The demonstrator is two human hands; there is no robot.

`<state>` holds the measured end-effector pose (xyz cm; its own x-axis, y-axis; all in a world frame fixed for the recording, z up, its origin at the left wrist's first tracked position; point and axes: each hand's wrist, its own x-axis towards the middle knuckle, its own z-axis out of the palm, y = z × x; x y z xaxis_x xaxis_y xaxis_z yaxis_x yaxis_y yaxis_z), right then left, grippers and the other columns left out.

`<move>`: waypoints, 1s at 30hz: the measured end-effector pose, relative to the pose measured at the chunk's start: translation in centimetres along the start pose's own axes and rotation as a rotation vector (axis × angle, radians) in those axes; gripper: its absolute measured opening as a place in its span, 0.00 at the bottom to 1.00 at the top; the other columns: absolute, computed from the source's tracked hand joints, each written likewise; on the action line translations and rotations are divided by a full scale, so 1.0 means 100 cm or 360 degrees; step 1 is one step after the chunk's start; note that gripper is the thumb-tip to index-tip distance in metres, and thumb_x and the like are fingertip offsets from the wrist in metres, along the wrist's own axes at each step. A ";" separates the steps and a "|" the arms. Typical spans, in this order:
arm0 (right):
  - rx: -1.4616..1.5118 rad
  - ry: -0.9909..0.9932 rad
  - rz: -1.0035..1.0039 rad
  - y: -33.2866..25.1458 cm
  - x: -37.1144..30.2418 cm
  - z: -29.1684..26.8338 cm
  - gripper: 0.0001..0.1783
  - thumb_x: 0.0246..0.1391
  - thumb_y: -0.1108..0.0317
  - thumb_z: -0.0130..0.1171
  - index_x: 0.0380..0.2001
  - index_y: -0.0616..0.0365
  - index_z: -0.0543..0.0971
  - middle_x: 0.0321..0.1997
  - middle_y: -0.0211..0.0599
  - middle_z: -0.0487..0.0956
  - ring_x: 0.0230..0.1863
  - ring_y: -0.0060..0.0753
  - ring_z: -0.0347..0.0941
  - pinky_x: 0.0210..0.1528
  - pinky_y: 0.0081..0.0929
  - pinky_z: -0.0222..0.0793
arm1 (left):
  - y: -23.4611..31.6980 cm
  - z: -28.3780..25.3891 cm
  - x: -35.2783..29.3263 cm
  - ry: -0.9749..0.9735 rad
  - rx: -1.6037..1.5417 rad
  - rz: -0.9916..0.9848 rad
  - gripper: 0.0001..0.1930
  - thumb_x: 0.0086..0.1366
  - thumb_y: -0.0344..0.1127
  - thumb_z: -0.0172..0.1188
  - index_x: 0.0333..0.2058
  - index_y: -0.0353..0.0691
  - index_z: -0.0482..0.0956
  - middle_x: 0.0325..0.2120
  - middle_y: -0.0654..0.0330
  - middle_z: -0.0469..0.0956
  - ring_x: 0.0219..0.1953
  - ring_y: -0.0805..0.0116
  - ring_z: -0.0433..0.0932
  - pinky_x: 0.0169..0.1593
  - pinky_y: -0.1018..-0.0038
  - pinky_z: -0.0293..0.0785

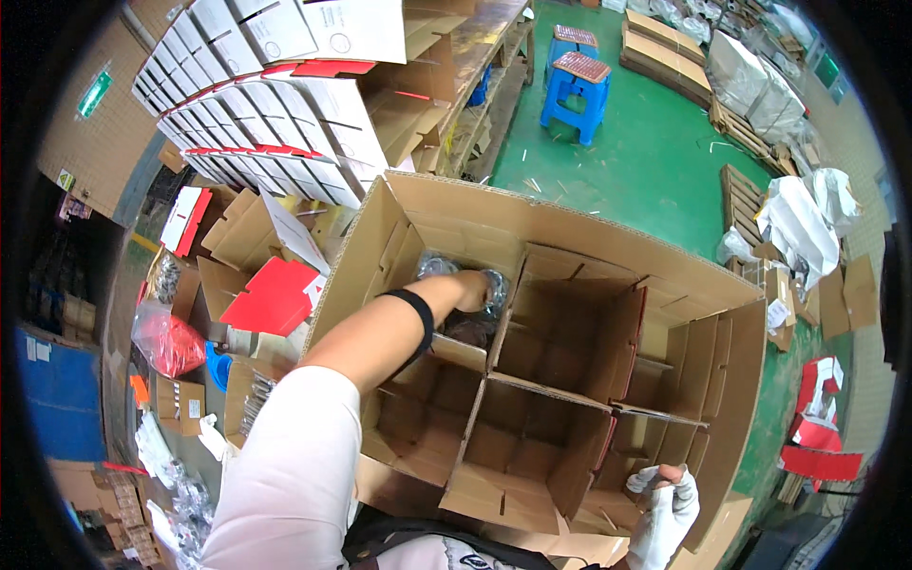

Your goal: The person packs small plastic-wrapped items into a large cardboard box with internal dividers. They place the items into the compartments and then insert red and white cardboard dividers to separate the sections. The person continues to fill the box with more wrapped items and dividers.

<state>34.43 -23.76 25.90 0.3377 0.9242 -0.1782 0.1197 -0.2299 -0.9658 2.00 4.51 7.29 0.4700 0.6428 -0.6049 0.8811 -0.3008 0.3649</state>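
Observation:
A large brown cardboard carton [570, 211] stands open in front of me, split into several compartments by cardboard dividers [488, 378]. My left hand [468, 290] reaches down into the far left compartment. Its fingers are closed on a clear plastic-wrapped item [495, 293], whose contents I cannot make out; the fingertips are partly hidden. More clear plastic [437, 265] lies on the other side of that hand. At the near right corner of the carton is my right hand [667, 513], in a white glove with bare fingertips. Its fingers are curled in, and whatever they might hold is hidden.
Stacked white and red folded cartons [275, 114] rise at the far left beside a wooden bench [465, 57]. Blue stools [578, 95] stand on the green floor beyond. Left of the carton are a red flap [271, 296] and a red bag [173, 344]. Wrapped goods and pallets line the right.

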 end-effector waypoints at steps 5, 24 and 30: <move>-0.0053 0.0105 0.0086 0.011 -0.002 -0.014 0.09 0.59 0.71 0.50 0.39 0.65 0.76 0.36 0.42 0.79 0.37 0.31 0.75 0.44 0.29 0.72 | 0.013 -0.033 -0.027 0.0333 0.0142 -0.0280 0.14 0.52 0.30 0.59 0.40 0.39 0.81 0.42 0.48 0.79 0.47 0.51 0.77 0.48 0.62 0.74; 0.1397 -0.1295 0.0602 -0.017 -0.070 0.069 0.10 0.62 0.65 0.45 0.37 0.58 0.74 0.36 0.38 0.78 0.30 0.35 0.72 0.30 0.30 0.72 | 0.131 0.045 -0.397 0.1203 -0.1001 0.0906 0.10 0.63 0.38 0.58 0.31 0.37 0.75 0.26 0.54 0.74 0.32 0.53 0.74 0.35 0.62 0.70; 0.0397 -0.1974 0.0254 -0.013 -0.145 0.151 0.23 0.54 0.52 0.62 0.45 0.58 0.73 0.41 0.41 0.77 0.37 0.31 0.75 0.38 0.25 0.73 | 0.005 0.344 -0.599 0.2007 -0.1446 -0.1791 0.16 0.58 0.45 0.63 0.35 0.36 0.79 0.29 0.52 0.79 0.33 0.60 0.79 0.39 0.66 0.74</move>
<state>15.27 -32.22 26.86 -0.7793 0.5865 -0.2207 -0.0649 -0.4258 -0.9025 -23.86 -58.38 19.37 -0.8853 0.4382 -0.1554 0.2222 0.6923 0.6865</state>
